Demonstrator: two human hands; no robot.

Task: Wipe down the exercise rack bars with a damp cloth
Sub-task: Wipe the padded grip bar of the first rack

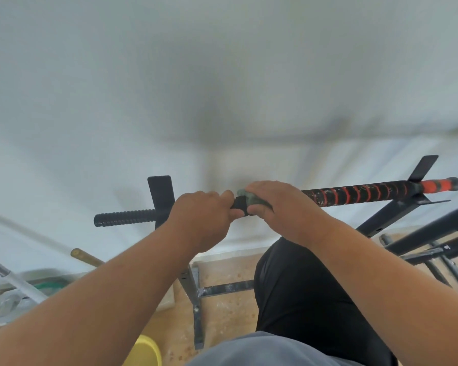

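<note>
A black horizontal rack bar (pixel 354 195) with red spiral wrap runs from left to right in front of a white wall. Its left end (pixel 124 219) is ribbed and black. My left hand (pixel 201 217) grips the bar near its middle. Right beside it, my right hand (pixel 278 204) holds a small grey-green cloth (pixel 249 198) wrapped around the bar. The two hands nearly touch. Most of the cloth is hidden under my right fingers.
Black rack uprights (pixel 160 194) and angled frame bars (pixel 418 233) stand to the left and right below the bar. A yellow bucket (pixel 146 352) sits on the tan floor at the bottom. Poles (pixel 16 281) and green clutter lie at the lower left.
</note>
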